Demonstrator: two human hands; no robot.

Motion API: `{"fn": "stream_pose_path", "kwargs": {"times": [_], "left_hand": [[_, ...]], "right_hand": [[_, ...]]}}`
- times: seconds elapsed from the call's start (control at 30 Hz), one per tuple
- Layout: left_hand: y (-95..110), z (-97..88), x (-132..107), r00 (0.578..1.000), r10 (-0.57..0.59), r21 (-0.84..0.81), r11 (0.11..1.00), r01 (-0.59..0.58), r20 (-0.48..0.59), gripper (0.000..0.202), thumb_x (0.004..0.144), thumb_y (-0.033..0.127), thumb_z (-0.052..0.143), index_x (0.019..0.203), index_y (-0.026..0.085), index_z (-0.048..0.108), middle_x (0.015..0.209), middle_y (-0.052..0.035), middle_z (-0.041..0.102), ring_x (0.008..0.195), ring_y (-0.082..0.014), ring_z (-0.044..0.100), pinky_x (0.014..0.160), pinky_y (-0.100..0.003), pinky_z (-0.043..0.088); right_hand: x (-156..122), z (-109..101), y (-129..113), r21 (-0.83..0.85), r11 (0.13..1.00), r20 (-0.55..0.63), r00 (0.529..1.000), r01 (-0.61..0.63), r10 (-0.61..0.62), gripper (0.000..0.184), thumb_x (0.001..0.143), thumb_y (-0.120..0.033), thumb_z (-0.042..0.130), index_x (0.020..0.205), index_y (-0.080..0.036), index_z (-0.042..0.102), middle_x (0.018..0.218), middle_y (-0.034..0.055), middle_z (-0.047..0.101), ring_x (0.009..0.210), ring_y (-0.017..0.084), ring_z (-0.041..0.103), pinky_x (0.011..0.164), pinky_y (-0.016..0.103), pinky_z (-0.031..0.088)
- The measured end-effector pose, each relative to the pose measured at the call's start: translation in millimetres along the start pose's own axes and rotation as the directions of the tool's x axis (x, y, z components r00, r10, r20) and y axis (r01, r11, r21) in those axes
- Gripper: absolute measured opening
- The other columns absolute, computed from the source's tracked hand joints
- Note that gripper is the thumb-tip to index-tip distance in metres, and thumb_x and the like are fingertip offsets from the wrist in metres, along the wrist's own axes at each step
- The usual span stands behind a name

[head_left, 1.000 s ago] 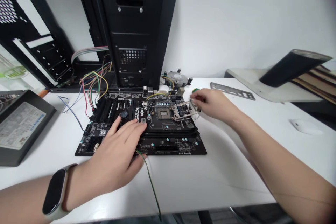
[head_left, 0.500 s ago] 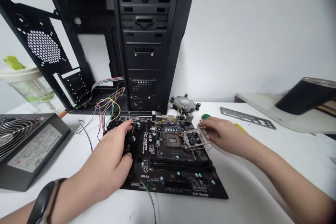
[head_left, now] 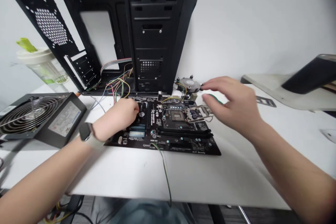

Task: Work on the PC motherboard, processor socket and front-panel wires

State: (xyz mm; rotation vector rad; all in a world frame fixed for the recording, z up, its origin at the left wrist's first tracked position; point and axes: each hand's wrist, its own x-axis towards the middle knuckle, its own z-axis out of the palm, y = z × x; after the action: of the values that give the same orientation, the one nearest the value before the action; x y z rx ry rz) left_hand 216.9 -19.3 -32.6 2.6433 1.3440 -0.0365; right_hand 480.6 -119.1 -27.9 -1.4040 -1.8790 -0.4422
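A black motherboard lies flat on the white table. Its CPU socket is uncovered, and the metal load plate stands tilted up at the socket's right. My left hand rests on the board's left part, fingers curled down over the components there. A dark smartwatch sits on that wrist. My right hand hovers above the board's right end, blurred, fingers spread apart and holding nothing, just right of the load plate.
An open black PC case stands behind the board, coloured wires trailing from it. A CPU cooler fan sits at the back. A power supply lies left, a plastic cup behind it. A metal I/O shield lies right.
My right hand let go of the load plate and lifted away to the right, fingers spreading. My left hand slid toward the board's far left edge. The view shifted.
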Motion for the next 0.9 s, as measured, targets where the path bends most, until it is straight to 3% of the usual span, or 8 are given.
{"fn": "stream_pose_path", "kwargs": {"times": [0.07,0.1,0.23,0.33,0.53,0.73,0.9], "left_hand": [[1,-9.3,8,0.997,0.01,-0.01,1.0,-0.009,0.082,0.025,0.078,0.015,0.048,0.082,0.016,0.072,0.086,-0.0087,0.073,0.075,-0.0186,0.065,0.071,-0.025,0.048],[1,-13.2,12,0.991,0.017,-0.021,1.0,-0.014,0.13,0.023,0.076,0.014,0.05,0.081,0.016,0.072,0.081,-0.0079,0.073,0.071,-0.0179,0.064,0.068,-0.025,0.048],[-2,-23.4,25,0.945,0.021,-0.109,0.994,0.015,0.326,0.021,0.074,0.017,0.051,0.08,0.014,0.071,0.064,-0.0048,0.068,0.053,-0.0152,0.06,0.055,-0.023,0.049],[-5,-25.5,31,0.915,0.021,-0.17,0.984,0.052,0.404,0.022,0.071,0.015,0.051,0.083,0.012,0.069,0.066,-0.0042,0.069,0.054,-0.014,0.062,0.052,-0.021,0.05],[-10,-24.5,37,0.889,0.043,-0.228,0.971,0.071,0.457,0.019,0.069,0.017,0.053,0.08,0.011,0.068,0.067,-0.0049,0.068,0.058,-0.0148,0.064,0.053,-0.02,0.053],[-13,-22.2,39,0.889,0.032,-0.236,0.968,0.087,0.456,0.02,0.068,0.019,0.054,0.081,0.011,0.068,0.069,-0.0053,0.069,0.061,-0.0154,0.066,0.055,-0.02,0.054],[-12,-21.4,40,0.883,0.018,-0.237,0.966,0.106,0.469,0.02,0.068,0.018,0.055,0.082,0.011,0.068,0.07,-0.0051,0.07,0.066,-0.0172,0.068,0.059,-0.022,0.055]], "right_hand": [[9,7,-21,0.084,0.988,0.136,0.981,0.126,-0.136,0.019,0.09,-0.023,0.047,0.089,-0.022,0.066,0.093,0.0081,0.07,0.091,0.024,0.065,0.083,0.04,0.052],[15,12,-30,0.117,0.977,0.236,0.95,0.18,-0.203,0.021,0.09,-0.023,0.046,0.09,-0.02,0.067,0.094,0.0084,0.069,0.091,0.023,0.064,0.082,0.039,0.052],[38,39,-61,0.196,0.935,0.596,0.721,0.297,-0.354,0.024,0.09,-0.021,0.047,0.095,-0.015,0.07,0.094,0.0098,0.069,0.088,0.022,0.063,0.08,0.038,0.051],[50,65,-71,0.212,0.932,0.68,0.64,0.294,-0.357,0.026,0.09,-0.016,0.047,0.095,-0.013,0.072,0.1,0.0106,0.069,0.091,0.022,0.064,0.083,0.037,0.051],[48,99,-68,0.222,0.937,0.678,0.648,0.269,-0.346,0.03,0.086,-0.007,0.046,0.098,-0.011,0.074,0.103,0.0116,0.071,0.096,0.022,0.065,0.09,0.036,0.051],[39,107,-65,0.204,0.948,0.655,0.686,0.243,-0.317,0.038,0.082,-0.001,0.045,0.105,-0.011,0.073,0.102,0.0118,0.072,0.1,0.024,0.062,0.092,0.039,0.049],[38,110,-62,0.226,0.94,0.658,0.672,0.254,-0.34,0.041,0.079,0.001,0.047,0.108,-0.012,0.073,0.104,0.0107,0.072,0.102,0.024,0.061,0.093,0.039,0.048]]}}
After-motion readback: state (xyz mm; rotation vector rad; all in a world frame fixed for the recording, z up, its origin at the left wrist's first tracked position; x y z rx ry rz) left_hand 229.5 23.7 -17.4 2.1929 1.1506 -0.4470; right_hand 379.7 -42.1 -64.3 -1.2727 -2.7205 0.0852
